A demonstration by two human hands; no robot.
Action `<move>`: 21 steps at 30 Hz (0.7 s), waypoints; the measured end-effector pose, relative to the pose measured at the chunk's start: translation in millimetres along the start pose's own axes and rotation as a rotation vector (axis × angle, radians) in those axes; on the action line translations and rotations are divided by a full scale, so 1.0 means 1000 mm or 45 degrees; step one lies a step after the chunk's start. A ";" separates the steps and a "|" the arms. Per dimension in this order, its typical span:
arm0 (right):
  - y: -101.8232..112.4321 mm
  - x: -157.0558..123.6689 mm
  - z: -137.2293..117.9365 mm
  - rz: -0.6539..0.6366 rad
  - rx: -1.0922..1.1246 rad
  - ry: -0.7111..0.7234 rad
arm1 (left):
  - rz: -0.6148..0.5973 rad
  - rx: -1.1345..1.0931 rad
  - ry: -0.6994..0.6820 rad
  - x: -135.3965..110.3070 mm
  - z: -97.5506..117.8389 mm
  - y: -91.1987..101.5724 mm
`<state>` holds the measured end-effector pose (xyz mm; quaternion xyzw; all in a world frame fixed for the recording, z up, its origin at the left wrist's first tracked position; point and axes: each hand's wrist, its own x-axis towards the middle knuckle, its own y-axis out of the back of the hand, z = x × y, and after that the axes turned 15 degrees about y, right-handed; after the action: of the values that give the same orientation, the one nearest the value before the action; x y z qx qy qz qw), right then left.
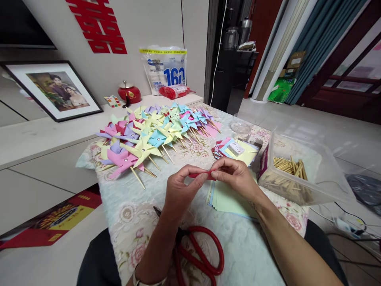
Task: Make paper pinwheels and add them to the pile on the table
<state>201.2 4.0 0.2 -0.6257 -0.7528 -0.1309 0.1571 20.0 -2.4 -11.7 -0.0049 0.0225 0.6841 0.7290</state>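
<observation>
Both my hands meet above the middle of the table, pinching a small piece of red paper (199, 174) that looks folded. My left hand (183, 186) grips its left part between thumb and fingers. On its right end, the thumb and forefinger of my right hand (233, 176) are closed. Much of the paper is hidden by my fingers. Under my left forearm lie red-handled scissors (205, 254), their blades partly covered. A stack of pale green and blue paper sheets (232, 200) rests below my right hand.
Many-coloured paper pinwheels (157, 137) on sticks cover the table's far left. At right stands a clear plastic box (324, 186) of short wooden sticks (291, 169). Cut coloured paper (248, 151) with a small white box (236, 148) lies beyond my right hand, near a clear round lid (240, 126).
</observation>
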 end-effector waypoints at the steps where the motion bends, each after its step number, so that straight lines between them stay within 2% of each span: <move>1: 0.000 0.000 0.000 -0.005 -0.025 0.010 | 0.021 0.008 -0.004 0.000 0.000 0.000; 6: -0.002 0.000 -0.003 -0.055 -0.138 0.082 | 0.044 0.021 0.010 0.001 0.000 -0.001; 12: -0.001 -0.001 -0.004 -0.026 -0.218 0.099 | -0.014 0.001 0.041 0.001 0.002 -0.005; 17: 0.000 -0.001 -0.005 0.008 -0.191 0.071 | -0.065 0.040 0.080 0.002 -0.001 -0.006; 21: -0.001 0.000 -0.004 0.007 -0.107 0.030 | -0.039 0.041 0.081 0.001 -0.002 -0.005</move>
<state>200.4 1.7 4.0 -0.6321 -0.7431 -0.1695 0.1399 25.3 -1.5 -13.6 -0.0152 0.0568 0.6719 0.7383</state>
